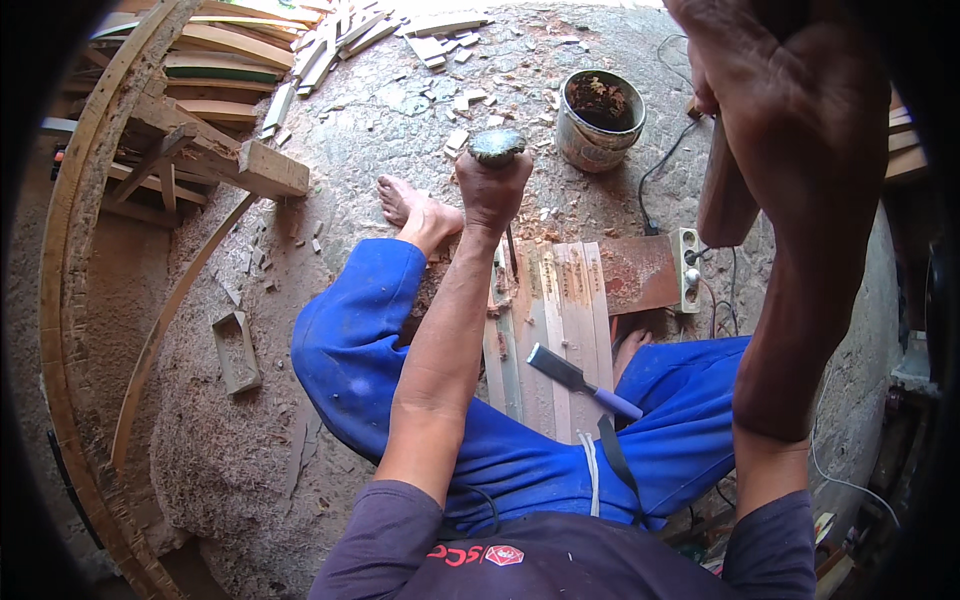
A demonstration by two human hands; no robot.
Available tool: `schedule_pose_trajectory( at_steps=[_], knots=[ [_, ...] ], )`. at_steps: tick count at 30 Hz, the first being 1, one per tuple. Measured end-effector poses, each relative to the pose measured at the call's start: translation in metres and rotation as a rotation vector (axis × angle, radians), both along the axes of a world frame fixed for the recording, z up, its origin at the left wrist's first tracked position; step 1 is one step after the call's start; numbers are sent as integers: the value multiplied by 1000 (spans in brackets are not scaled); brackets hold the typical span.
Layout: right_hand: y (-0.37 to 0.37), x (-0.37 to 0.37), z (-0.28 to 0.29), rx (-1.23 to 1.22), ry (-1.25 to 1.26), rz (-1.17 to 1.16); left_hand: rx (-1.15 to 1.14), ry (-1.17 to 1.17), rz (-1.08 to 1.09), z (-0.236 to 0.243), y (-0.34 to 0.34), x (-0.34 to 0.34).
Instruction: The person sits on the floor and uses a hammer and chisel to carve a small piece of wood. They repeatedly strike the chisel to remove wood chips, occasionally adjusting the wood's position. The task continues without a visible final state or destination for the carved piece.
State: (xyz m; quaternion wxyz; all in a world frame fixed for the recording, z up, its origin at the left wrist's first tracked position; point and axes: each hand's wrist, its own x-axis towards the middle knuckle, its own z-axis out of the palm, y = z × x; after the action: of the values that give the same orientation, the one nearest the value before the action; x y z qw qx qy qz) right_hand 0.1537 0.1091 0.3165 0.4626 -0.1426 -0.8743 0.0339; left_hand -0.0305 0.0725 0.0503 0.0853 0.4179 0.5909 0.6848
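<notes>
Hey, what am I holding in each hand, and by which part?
Your left hand holds a chisel-like tool by its handle, just below the top end. Your right hand holds a wooden block; the gripped part is hidden.

A weathered bucket [588, 148] stands on the dusty floor [220, 440], brown scraps inside it. Pale wood offcuts [428, 50] lie scattered beyond it to the left, near a stack of curved slats [225, 62]. Along the left edge rises a long, bowed wooden beam [62, 300] – its edge rough – with a square-ended timber [275, 170] jutting out beside it and a thin curved strip [160, 340] leaning below. A small rectangular wooden frame [250, 378] lies on the floor. Toward the right sits a white socket strip [689, 272] – a dark plug [651, 229] rests just beside it.
</notes>
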Motion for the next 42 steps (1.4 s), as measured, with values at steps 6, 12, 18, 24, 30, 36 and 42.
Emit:
schedule_pose_trajectory(
  at_steps=[6, 12, 18, 24, 30, 36, 42],
  knots=[
    [-13, -6, -108, -315, -986, -90, -26, 76, 46, -9, -6, 11],
    [-24, 29, -120, -562, -676, 39, 151, -27, 125, 2, -18, 50],
    [-22, 14, -9, -429, -51, 89, -53, 11, 186, -19, -7, 15],
    [-18, 8, -49, -305, -104, -81, -148, 173, 164, -11, -11, 28],
    [-36, 58, -130, -623, -783, -8, 88, 87, 136, 1, -36, 74],
    [-24, 32, -25, -308, 34, 181, -136, -5, 114, -20, -19, 20],
    [-9, 24, -52, -116, 103, -29, -210, 102, 149, -20, -13, 32]
  ],
)
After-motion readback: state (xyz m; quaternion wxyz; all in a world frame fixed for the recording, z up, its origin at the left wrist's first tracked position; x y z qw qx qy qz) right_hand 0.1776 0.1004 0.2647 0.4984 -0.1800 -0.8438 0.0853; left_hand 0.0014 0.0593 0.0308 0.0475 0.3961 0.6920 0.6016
